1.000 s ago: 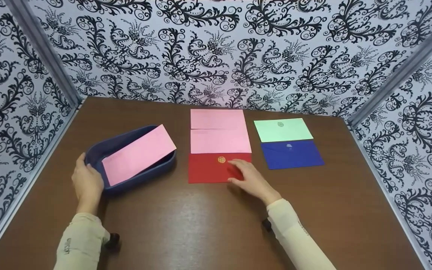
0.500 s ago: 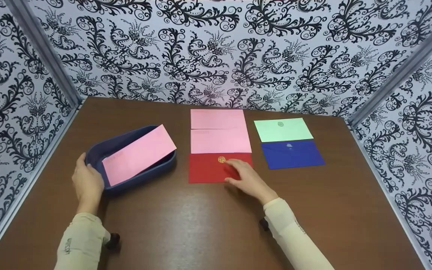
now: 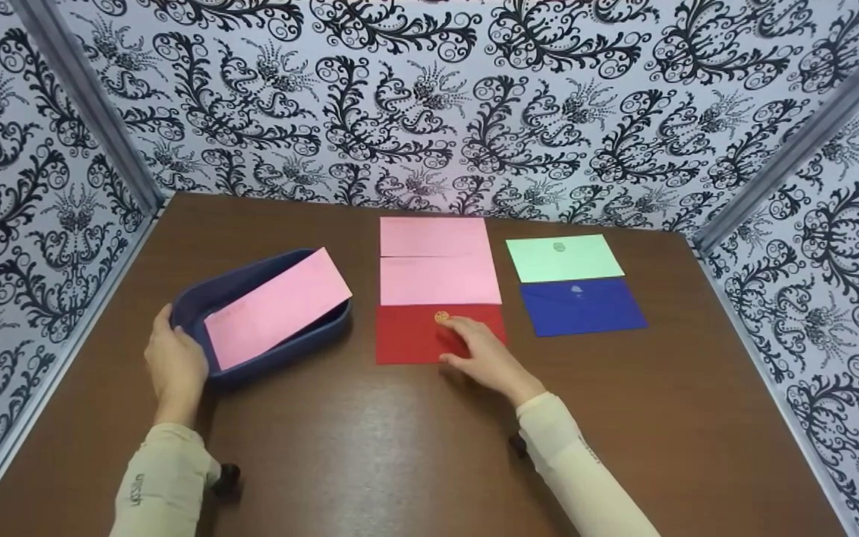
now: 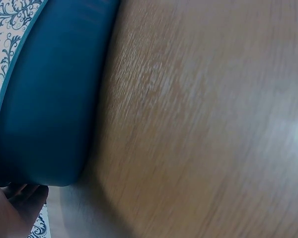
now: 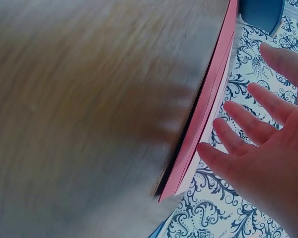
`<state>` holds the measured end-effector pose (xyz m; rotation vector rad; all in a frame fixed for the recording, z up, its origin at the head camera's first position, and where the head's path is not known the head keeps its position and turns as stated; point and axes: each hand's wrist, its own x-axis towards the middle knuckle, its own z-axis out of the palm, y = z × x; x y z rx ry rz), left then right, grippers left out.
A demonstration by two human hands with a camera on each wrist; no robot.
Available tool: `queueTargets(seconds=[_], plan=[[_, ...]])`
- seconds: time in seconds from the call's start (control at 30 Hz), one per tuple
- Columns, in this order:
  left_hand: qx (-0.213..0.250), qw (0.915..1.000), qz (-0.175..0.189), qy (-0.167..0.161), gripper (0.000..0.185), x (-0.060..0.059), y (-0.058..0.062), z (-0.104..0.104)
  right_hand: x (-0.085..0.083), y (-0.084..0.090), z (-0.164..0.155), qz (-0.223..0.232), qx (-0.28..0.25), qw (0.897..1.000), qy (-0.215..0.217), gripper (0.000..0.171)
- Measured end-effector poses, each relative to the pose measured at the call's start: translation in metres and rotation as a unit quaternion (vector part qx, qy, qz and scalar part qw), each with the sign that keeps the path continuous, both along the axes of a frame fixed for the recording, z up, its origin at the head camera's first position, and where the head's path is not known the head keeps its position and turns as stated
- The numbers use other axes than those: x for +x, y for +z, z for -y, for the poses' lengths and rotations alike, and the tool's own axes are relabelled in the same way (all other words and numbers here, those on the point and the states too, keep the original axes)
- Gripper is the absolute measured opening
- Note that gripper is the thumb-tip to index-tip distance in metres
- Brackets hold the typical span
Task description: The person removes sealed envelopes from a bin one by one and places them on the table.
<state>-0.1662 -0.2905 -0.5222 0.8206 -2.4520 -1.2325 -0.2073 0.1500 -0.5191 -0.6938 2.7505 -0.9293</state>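
Note:
In the head view, my left hand holds the near left end of a dark blue plastic bin. The left wrist view shows the bin's outer wall, with fingers bent at its end. A pink envelope lies slanted in the bin, its far corner over the rim. My right hand hovers over the right half of a red envelope with a gold emblem, fingers spread and holding nothing. The right wrist view shows those fingers apart, close above the red envelope's edge.
Two pink envelopes lie in line behind the red one. To the right, a light green envelope lies behind a blue envelope. All rest on a brown wooden table enclosed by black-and-white patterned walls.
My right hand has drifted a little left across the red envelope, uncovering its right edge. My left hand, the bin and the envelopes stay put.

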Motion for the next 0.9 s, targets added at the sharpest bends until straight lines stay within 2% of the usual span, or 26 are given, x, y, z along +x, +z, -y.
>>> queueTargets(seconds=[0.33, 0.9], plan=[[-0.009, 0.9999, 0.006, 0.009, 0.050, 0.000, -0.001, -0.001, -0.003, 0.003, 0.008, 0.001, 0.003, 1.000, 0.015, 0.060], [-0.005, 0.9997, 0.018, 0.015, 0.051, -0.001, -0.002, 0.000, -0.007, 0.010, 0.022, 0.009, 0.019, 1.000, 0.010, 0.060]])
